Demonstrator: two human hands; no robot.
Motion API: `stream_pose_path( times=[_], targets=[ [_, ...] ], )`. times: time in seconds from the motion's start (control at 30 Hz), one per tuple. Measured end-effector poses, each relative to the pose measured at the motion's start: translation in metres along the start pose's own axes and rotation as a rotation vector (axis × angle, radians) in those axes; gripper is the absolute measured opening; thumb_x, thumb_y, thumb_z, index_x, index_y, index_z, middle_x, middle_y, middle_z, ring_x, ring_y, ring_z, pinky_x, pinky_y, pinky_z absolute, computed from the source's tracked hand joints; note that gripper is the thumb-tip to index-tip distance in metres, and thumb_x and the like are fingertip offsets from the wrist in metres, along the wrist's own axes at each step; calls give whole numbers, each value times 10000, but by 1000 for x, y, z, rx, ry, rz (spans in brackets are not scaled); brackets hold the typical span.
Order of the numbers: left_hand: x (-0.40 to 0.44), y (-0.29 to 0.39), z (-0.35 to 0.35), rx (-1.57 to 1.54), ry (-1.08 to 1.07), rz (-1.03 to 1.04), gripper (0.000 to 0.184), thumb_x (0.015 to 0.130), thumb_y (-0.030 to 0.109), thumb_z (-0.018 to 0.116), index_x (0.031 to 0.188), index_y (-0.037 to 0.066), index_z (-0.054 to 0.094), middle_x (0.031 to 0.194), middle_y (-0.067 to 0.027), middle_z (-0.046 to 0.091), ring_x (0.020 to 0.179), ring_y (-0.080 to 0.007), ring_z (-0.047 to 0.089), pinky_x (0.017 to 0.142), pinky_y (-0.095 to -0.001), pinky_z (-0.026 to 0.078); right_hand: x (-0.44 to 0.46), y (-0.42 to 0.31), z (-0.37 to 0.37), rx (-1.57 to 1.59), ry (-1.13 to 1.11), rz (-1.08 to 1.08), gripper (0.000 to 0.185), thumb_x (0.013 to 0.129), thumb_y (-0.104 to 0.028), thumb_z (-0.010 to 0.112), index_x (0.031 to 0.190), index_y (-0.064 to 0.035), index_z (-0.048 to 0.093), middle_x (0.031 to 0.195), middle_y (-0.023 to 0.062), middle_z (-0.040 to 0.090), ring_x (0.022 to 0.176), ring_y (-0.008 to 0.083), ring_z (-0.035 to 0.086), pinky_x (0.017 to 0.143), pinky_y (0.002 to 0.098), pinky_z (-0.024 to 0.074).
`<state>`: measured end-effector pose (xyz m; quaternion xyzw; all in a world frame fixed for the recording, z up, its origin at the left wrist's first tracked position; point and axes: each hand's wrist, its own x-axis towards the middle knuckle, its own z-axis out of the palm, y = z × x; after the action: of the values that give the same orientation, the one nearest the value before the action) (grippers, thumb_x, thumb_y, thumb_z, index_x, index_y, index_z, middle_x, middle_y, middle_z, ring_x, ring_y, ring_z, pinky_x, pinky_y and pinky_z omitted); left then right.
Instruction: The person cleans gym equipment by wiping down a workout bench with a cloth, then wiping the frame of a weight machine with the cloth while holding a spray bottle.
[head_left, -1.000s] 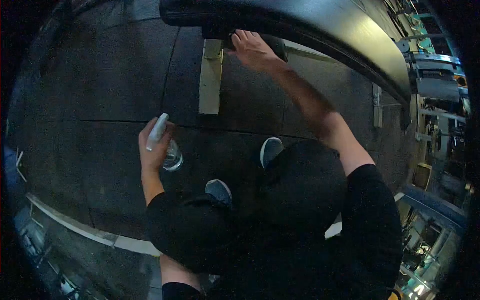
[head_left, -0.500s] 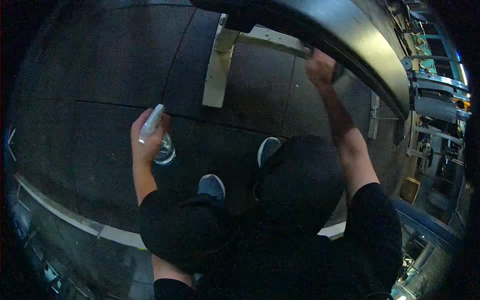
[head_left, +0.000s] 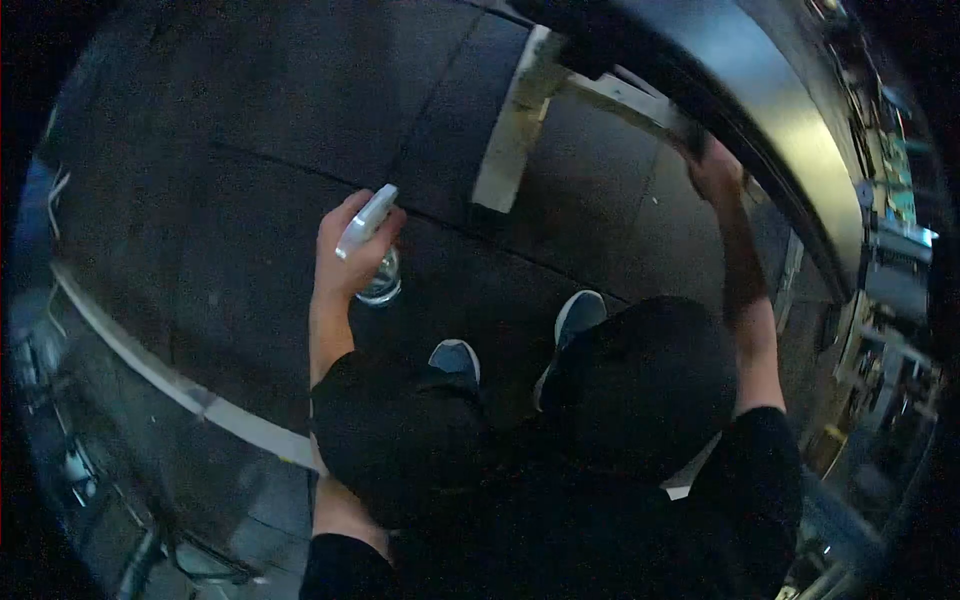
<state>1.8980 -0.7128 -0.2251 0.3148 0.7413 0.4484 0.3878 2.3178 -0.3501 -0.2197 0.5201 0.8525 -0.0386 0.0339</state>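
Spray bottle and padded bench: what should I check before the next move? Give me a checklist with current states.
1. Spray bottle gripped in left hand: ok.
2. Bottle apart from the padded bench: ok.
3. Liquid level in bottle: cannot tell.
4. Right hand holding anything: cannot tell, blurred.
5. Right hand touching the beam under the pad: cannot tell.
6. Shoes apart from the bench leg: ok.

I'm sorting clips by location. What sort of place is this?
Probably a gym: there's a padded black bench on a pale frame, a dark, seamed floor like rubber matting, and machine-like metal equipment along the right edge.
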Motion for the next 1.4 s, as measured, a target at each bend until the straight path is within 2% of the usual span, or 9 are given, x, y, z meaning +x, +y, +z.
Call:
stream_pose_path(
  times=[0.1, 0.2, 0.27, 0.47, 0.67, 0.83, 0.9, 1.2, 1.4],
  targets=[
    [4, -11, -4, -52, -26, 34, 195, 906, 197, 741, 1003, 30, 715, 823, -86, 719, 758, -170, 693, 704, -330, 522, -2, 67, 84, -242, 408, -216, 576, 1047, -501, 540, 1449, -89, 546, 1465, 238, 550, 1353, 380, 534, 1109, 469, 409],
    [0, -8, -4, -38, -44, 73, 196, 911, 216, 743, 987, 38, 711, 813, -78, 718, 747, -178, 694, 699, -339, 516, -7, 2, 140, 720, 174, -445, 534, 1070, -246, 504, 1583, -135, 403, 1634, 192, 358, 1527, 331, 322, 1231, 512, 284],
    [-3, -8, -2, -38, -45, 21, 198, 913, 230, 749, 971, 46, 707, 798, -69, 713, 737, -183, 694, 688, -341, 511, 3, -114, 74, -461, 560, -985, 643, 1045, -208, 511, 1642, -157, 278, 1695, 159, 235, 1568, 308, 230, 1261, 511, 237],
    [-1, -11, -9, 33, -66, 39, 211, 913, 241, 755, 974, 46, 705, 788, -70, 701, 714, -163, 684, 652, -325, 503, 73, -189, 110, -408, 243, -702, 711, 985, -66, 525, 1633, -85, 232, 1698, 127, 241, 1554, 369, 237, 1266, 495, 245],
    [13, 31, -37, -159, 0, 3, 196, 919, 186, 753, 1039, 34, 721, 921, -54, 735, 813, -148, 710, 719, -306, 557, -10, -174, 76, 651, -390, -288, 559, 1043, -231, 601, 1545, -66, 421, 1519, 188, 475, 1355, 349, 526, 1143, 499, 438],
    [42, 152, -51, 0, -157, 297, 126, 958, 120, 659, 999, 8, 699, 935, -114, 715, 722, -169, 705, 644, -297, 558, -145, -70, 87, 958, -163, 240, 482, 1031, -268, 637, 1445, -40, 542, 1330, 201, 618, 1273, 319, 592, 1046, 457, 496],
    [45, 215, -18, -2, -272, 401, 124, 961, 110, 640, 991, 2, 692, 938, -129, 708, 716, -172, 707, 634, -305, 561, -211, -10, 124, 1136, 81, 829, 451, 1047, -356, 582, 1367, -41, 612, 1330, 198, 644, 1189, 345, 635, 988, 450, 515],
    [-29, 365, 206, -67, -829, 590, 145, 974, 92, 614, 1017, -19, 697, 954, -152, 723, 794, -198, 724, 726, -358, 574, -371, 96, -18, 2111, 1483, 760, 533, 1093, -401, 466, 1442, -5, 537, 1450, 108, 573, 1315, 253, 550, 1147, 405, 402],
    [-85, 391, 407, -142, -944, 607, 171, 960, 121, 669, 1008, -41, 697, 950, -155, 717, 770, -227, 741, 677, -342, 588, -373, 210, -67, 1405, 1641, 965, 605, 1107, -411, 436, 1519, 32, 422, 1567, 153, 442, 1451, 289, 406, 1237, 393, 261]
  ],
)
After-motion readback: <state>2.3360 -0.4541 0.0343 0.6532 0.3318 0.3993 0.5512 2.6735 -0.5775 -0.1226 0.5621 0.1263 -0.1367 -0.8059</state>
